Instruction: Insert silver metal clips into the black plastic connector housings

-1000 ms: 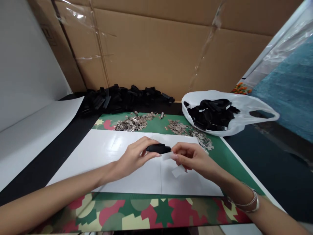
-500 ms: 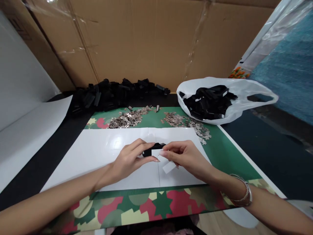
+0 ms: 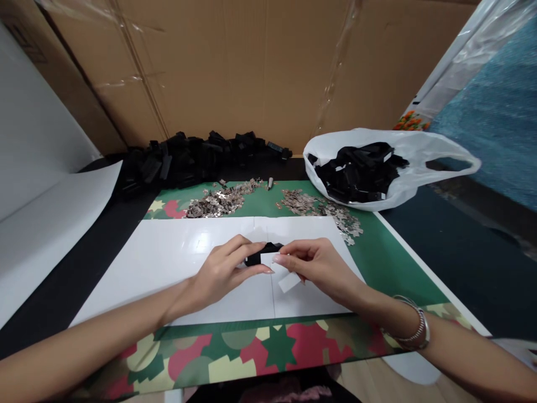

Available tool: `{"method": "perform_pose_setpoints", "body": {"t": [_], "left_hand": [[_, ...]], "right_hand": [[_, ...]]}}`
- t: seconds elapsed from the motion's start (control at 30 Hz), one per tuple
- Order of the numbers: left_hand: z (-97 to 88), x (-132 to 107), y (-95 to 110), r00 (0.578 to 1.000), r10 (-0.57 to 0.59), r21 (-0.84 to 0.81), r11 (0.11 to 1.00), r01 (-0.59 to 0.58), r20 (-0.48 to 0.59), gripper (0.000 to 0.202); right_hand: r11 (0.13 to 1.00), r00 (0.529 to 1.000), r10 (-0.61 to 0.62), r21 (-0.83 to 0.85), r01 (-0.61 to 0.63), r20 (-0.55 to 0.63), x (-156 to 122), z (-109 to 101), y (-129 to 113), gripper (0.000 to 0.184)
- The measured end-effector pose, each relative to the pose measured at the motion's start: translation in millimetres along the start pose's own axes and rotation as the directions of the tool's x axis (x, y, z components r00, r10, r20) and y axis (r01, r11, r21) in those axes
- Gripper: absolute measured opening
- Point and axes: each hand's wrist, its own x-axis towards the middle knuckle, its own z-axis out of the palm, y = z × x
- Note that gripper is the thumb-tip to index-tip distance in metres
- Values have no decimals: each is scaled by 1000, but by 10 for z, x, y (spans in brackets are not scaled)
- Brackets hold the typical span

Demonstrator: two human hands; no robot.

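Over the white sheet (image 3: 168, 263), my left hand (image 3: 222, 271) pinches a small black plastic part (image 3: 255, 256) between thumb and fingers. My right hand (image 3: 316, 266) meets it from the right, its fingertips pressing a small white label (image 3: 268, 258) onto the part. A second white strip (image 3: 289, 282) sticks out under my right fingers. Both hands are closed around what they hold, just above the sheet.
Two heaps of small metal pieces (image 3: 222, 202) (image 3: 323, 211) lie on the green patterned mat (image 3: 377, 263). Behind them sits a pile of black parts (image 3: 188, 159). A white plastic bag (image 3: 419, 168) holds more black parts at the right. Cardboard (image 3: 251, 73) walls the back.
My hands have closed together: the white label, earlier held beside the black part's right end, now lies against the part. The view has shifted slightly; both hands sit a little lower and nearer.
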Motion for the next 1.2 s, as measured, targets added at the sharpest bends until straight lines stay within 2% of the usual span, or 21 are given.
{"method": "perform_pose_setpoints", "body": {"t": [0.47,0.77,0.93,1.07,1.2], "left_hand": [[2,-16,0,1000,23,33,999,-23,3,39],[-14,14,16,987,159,224,962,-159,18,37],[-28,11,14,980,191,244,950,-197,48,36],[-45,18,33,982,181,224,956,-189,54,36],[-43,19,35,991,129,174,976,-131,25,34]], "right_hand": [[999,999,32,-34,-33,-41,-9,38,-11,17],[992,994,96,-81,-100,-55,-37,75,-60,21],[983,993,102,-149,-110,-61,-12,65,-40,22],[977,989,128,-162,-140,-80,34,10,-16,28],[977,988,156,-144,-155,-2,67,-77,-28,30]]}}
